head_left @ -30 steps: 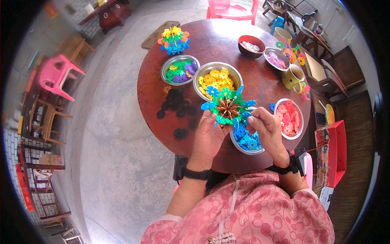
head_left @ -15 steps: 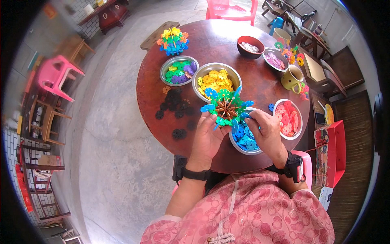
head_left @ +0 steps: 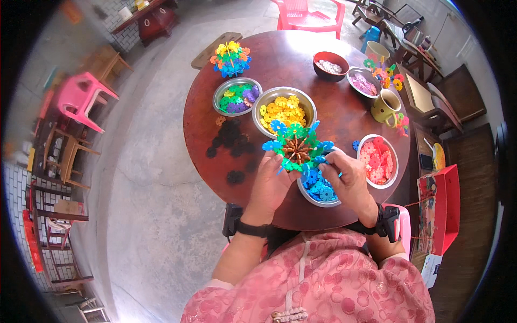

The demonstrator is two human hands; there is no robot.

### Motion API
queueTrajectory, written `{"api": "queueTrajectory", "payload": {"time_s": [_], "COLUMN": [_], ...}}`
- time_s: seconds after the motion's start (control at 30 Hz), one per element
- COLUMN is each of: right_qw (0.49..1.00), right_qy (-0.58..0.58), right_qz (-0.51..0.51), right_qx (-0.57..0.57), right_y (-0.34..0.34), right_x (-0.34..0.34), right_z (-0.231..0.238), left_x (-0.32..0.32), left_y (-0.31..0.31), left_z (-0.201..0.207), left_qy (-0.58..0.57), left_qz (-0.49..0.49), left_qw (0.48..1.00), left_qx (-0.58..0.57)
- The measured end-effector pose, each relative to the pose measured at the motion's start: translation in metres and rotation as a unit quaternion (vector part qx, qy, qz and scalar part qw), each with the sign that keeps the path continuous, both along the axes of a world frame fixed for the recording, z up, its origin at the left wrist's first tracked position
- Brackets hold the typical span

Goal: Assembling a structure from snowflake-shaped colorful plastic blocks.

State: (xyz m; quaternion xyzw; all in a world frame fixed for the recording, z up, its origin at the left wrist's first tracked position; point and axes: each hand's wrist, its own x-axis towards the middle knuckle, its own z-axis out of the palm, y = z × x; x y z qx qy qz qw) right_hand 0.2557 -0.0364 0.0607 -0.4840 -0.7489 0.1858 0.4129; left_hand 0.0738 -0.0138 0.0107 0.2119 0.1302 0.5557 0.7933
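Note:
Between my two hands, above the table, is a flower-like model (head_left: 297, 148) built of notched plastic discs, brown in the centre, green around it and blue at the outside. My left hand (head_left: 271, 183) grips its left and lower side, fingers partly hidden behind it. At its right edge my right hand (head_left: 347, 175) pinches a blue disc. Below the model stands a metal bowl of blue discs (head_left: 321, 191), partly covered by my right hand. A metal bowl of yellow discs (head_left: 283, 114) is just beyond the model, and a bowl of pink-red discs (head_left: 378, 160) lies to the right.
Loose black discs (head_left: 231, 137) lie on the round table (head_left: 210, 177) at left. Farther back are a bowl of green and purple discs (head_left: 236, 98), a finished multicoloured model (head_left: 231, 58), a dark red bowl (head_left: 330, 65), a purple-disc bowl (head_left: 364, 82) and a yellow-green mug (head_left: 385, 106).
The view has shifted slightly. Both hands stay on the model, with my right fingers still at the blue disc on its right edge; little else differs.

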Motion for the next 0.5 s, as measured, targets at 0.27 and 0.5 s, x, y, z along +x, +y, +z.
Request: {"api": "queueTrajectory", "payload": {"time_s": [0.27, 0.5], "right_qw": [0.996, 0.997], "right_qy": [-0.041, 0.025], "right_qz": [0.074, 0.066], "right_qx": [0.004, -0.027], "right_y": [-0.008, -0.02], "right_x": [0.036, 0.052], "right_z": [-0.004, -0.011], "left_x": [0.009, 0.019], "left_y": [-0.008, -0.014], "left_z": [-0.003, -0.005], "left_qy": [0.061, 0.062], "left_qz": [-0.011, -0.055], "left_qw": [0.998, 0.995], "left_qx": [0.026, 0.054]}}
